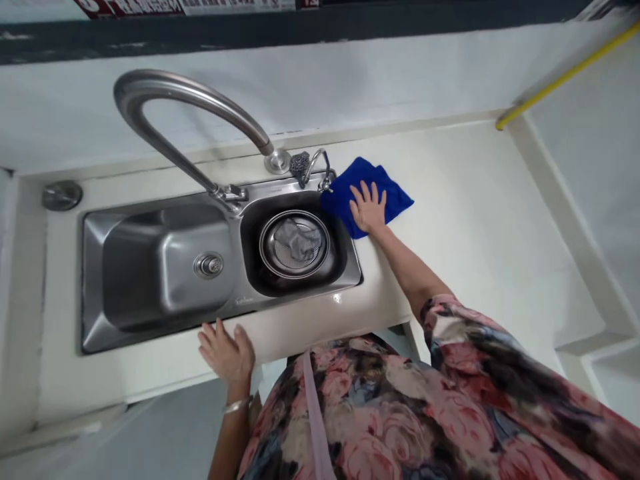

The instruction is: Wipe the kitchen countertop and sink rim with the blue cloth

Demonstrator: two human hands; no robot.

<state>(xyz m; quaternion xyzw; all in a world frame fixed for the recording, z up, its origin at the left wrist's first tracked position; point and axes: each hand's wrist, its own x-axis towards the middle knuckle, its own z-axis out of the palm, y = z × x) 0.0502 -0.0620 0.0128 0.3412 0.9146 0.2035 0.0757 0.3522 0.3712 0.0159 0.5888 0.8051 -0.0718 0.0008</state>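
A blue cloth (395,199) is spread on the white counter, its left edge reaching over the right rim of the sink (235,233). My right hand (369,208) lies on it with fingers spread, pressing it flat from above. Down at the counter's front edge, left of centre, my left hand (227,353) rests with fingers apart and holds nothing. The small right basin holds a round metal strainer (295,267) with a grey cloth (299,240) inside it.
A tall curved faucet (190,90) rises behind the basins. Beside a small tap (325,177) sits a steel scourer (300,165). A round metal lid (62,195) lies at the far left. A yellow pipe (565,79) runs along the right wall.
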